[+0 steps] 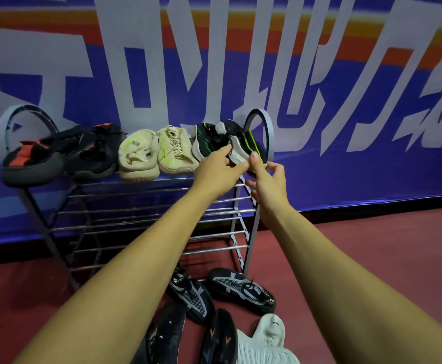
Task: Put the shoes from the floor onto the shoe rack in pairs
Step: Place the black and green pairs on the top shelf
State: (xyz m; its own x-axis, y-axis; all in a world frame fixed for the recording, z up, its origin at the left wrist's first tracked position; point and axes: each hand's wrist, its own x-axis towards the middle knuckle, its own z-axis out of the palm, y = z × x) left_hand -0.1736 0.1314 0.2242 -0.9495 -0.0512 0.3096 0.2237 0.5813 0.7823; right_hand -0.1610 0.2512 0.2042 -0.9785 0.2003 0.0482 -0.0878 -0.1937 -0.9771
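At the right end of the shoe rack's (125, 196) top tier, I am watching the left hand (221, 172) pinching the grey heel of the black-and-green shoe (251, 144), fingers closed on it. The right hand (267, 185) is touching that heel with its thumb, fingers loosely spread. Mate shoe (205, 139) lying alongside. Wall banner (372, 132) showing large white characters; shoe print too small to read.

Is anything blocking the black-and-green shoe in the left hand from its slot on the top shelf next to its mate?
Nothing visible does. The black-and-green shoe, gripped by the left hand, is at the right end of the shoe rack top shelf, directly beside its mate.
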